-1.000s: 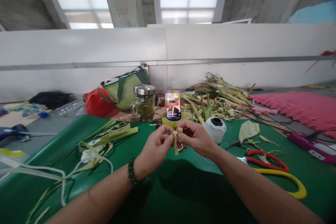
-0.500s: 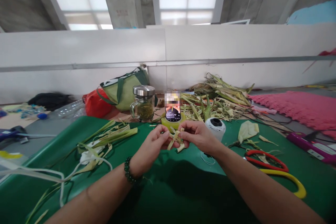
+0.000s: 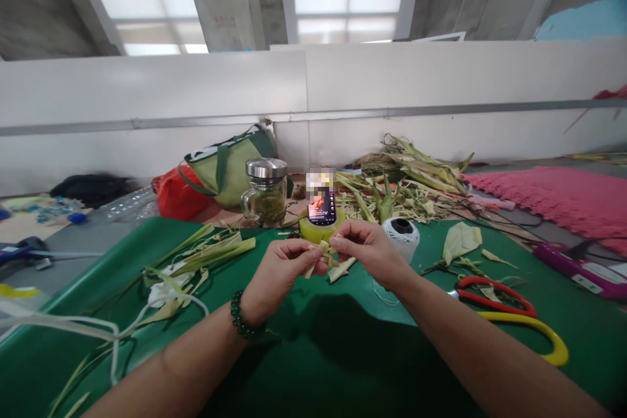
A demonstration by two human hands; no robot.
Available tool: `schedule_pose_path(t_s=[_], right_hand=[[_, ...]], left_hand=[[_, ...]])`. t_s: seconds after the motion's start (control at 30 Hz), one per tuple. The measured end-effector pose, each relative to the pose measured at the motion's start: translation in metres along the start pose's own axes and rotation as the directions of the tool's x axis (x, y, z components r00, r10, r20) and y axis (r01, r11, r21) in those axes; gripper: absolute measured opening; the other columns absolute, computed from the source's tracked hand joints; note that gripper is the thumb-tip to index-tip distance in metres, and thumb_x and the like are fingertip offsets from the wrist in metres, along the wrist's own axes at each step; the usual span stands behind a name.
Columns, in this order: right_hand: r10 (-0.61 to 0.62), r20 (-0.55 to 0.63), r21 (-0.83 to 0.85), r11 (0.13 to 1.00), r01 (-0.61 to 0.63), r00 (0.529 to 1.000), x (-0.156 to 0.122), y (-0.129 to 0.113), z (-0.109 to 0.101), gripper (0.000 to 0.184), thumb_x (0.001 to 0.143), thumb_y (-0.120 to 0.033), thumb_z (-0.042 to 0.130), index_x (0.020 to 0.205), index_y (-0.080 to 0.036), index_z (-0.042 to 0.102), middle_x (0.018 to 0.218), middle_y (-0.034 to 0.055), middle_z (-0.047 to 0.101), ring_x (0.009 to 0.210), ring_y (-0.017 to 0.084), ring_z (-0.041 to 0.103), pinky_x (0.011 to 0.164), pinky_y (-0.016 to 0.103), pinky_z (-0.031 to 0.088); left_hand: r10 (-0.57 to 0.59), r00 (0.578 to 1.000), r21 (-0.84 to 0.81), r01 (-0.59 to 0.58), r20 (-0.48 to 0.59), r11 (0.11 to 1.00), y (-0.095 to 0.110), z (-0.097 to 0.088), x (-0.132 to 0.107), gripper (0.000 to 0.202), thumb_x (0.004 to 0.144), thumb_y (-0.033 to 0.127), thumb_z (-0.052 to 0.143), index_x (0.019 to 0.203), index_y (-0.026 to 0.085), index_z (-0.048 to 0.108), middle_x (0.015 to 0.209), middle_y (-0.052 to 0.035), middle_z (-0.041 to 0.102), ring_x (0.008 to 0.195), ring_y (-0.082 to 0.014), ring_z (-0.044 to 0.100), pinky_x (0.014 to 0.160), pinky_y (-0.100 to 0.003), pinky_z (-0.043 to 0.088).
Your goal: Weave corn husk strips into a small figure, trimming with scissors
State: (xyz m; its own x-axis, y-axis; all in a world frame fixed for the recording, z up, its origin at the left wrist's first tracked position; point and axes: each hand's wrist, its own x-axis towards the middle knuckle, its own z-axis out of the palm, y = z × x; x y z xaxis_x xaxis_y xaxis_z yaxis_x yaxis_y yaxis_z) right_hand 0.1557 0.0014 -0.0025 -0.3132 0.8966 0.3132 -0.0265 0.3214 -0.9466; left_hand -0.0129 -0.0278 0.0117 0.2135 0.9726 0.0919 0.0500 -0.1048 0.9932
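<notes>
My left hand (image 3: 281, 271) and my right hand (image 3: 366, 249) meet above the green mat (image 3: 323, 353), both pinched on a small folded piece of pale leaf strips (image 3: 326, 258). The strip ends stick out down and to the sides between my fingers. A dark bead bracelet (image 3: 241, 317) sits on my left wrist. A phone on a yellow stand (image 3: 321, 209) is just behind my hands, and a white spool of thread (image 3: 401, 238) lies right of my right hand.
Loose green and pale leaf strips (image 3: 206, 255) lie at left. A glass jar with a metal lid (image 3: 266, 191), a green bag (image 3: 230, 166) and a heap of husks (image 3: 406, 183) stand at the back. Red and yellow scissors (image 3: 509, 317) lie at right, beside a pink cloth (image 3: 553, 199).
Both hands have lifted slightly and drawn together; the leaf piece has turned in my fingers, its strip ends now splayed sideways instead of hanging straight down.
</notes>
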Motion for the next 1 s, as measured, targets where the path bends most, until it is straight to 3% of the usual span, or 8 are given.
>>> schedule_pose_path(t_s=[0.13,0.23,0.3,0.5,0.63,0.8,1.0], right_hand=[[-0.073,-0.134,-0.005,0.997,0.073,0.988,-0.003,0.004,0.009,0.032,0.076,-0.048,0.062,0.068,-0.019,0.05,0.061,-0.0023,0.054,0.057,0.011,0.052,0.055,0.024,0.046],[-0.061,-0.148,0.0,0.998,0.062,0.987,-0.004,0.006,0.013,0.033,0.078,-0.05,0.059,0.07,-0.021,0.046,0.059,-0.003,0.054,0.055,0.011,0.052,0.054,0.025,0.047],[-0.042,-0.123,0.006,0.999,0.043,0.992,-0.004,0.005,0.012,0.034,0.079,-0.051,0.059,0.071,-0.021,0.044,0.058,-0.0039,0.054,0.051,0.01,0.051,0.05,0.023,0.046],[0.059,0.158,0.104,0.992,-0.076,0.986,-0.003,0.001,0.006,0.035,0.071,-0.046,0.069,0.079,-0.017,0.052,0.063,-0.0033,0.059,0.047,0.008,0.056,0.047,0.023,0.05],[-0.009,0.106,0.157,0.988,-0.008,0.994,-0.005,-0.001,0.005,0.034,0.071,-0.04,0.07,0.089,-0.018,0.051,0.064,-0.0031,0.063,0.05,0.01,0.059,0.047,0.023,0.052],[-0.096,-0.019,0.024,0.995,0.097,0.995,-0.006,-0.006,-0.002,0.031,0.076,-0.03,0.066,0.1,-0.019,0.05,0.059,-0.0051,0.061,0.046,0.01,0.058,0.046,0.022,0.05],[-0.124,0.04,-0.014,0.992,0.125,0.992,-0.007,-0.003,0.004,0.03,0.076,-0.026,0.064,0.101,-0.02,0.05,0.064,-0.0036,0.062,0.051,0.012,0.061,0.051,0.025,0.051]], left_hand=[[0.014,0.999,0.035,-0.016,0.044,0.999,-0.001,0.002,-0.001,0.031,0.065,0.045,0.072,0.059,0.014,0.07,0.055,-0.0034,0.068,0.049,-0.0107,0.048,0.051,-0.022,0.039],[0.05,0.999,0.066,-0.052,0.021,0.996,-0.002,0.003,-0.002,0.027,0.066,0.041,0.072,0.062,0.014,0.071,0.056,-0.0037,0.069,0.05,-0.0113,0.05,0.05,-0.022,0.039],[0.095,0.995,0.086,-0.091,-0.042,0.992,-0.002,0.003,-0.003,0.023,0.067,0.038,0.072,0.064,0.014,0.071,0.056,-0.0031,0.069,0.052,-0.0123,0.053,0.051,-0.021,0.04],[0.181,0.977,0.149,-0.164,-0.111,0.975,-0.002,0.001,-0.003,0.02,0.069,0.034,0.069,0.063,0.015,0.071,0.057,-0.0023,0.067,0.051,-0.0123,0.053,0.049,-0.021,0.041],[0.213,0.972,0.168,-0.196,-0.095,0.966,-0.001,-0.004,-0.002,0.023,0.072,0.033,0.066,0.06,0.014,0.07,0.058,-0.0032,0.068,0.055,-0.0132,0.056,0.053,-0.021,0.044],[0.201,0.957,0.111,-0.181,-0.207,0.977,0.005,-0.015,0.003,0.019,0.069,0.033,0.069,0.064,0.015,0.07,0.056,-0.0011,0.067,0.056,-0.0132,0.059,0.058,-0.022,0.048],[0.143,0.982,0.058,-0.136,-0.12,0.989,0.006,-0.012,0.002,0.023,0.068,0.037,0.069,0.069,0.014,0.069,0.064,-0.0027,0.067,0.062,-0.0151,0.062,0.061,-0.025,0.051]])
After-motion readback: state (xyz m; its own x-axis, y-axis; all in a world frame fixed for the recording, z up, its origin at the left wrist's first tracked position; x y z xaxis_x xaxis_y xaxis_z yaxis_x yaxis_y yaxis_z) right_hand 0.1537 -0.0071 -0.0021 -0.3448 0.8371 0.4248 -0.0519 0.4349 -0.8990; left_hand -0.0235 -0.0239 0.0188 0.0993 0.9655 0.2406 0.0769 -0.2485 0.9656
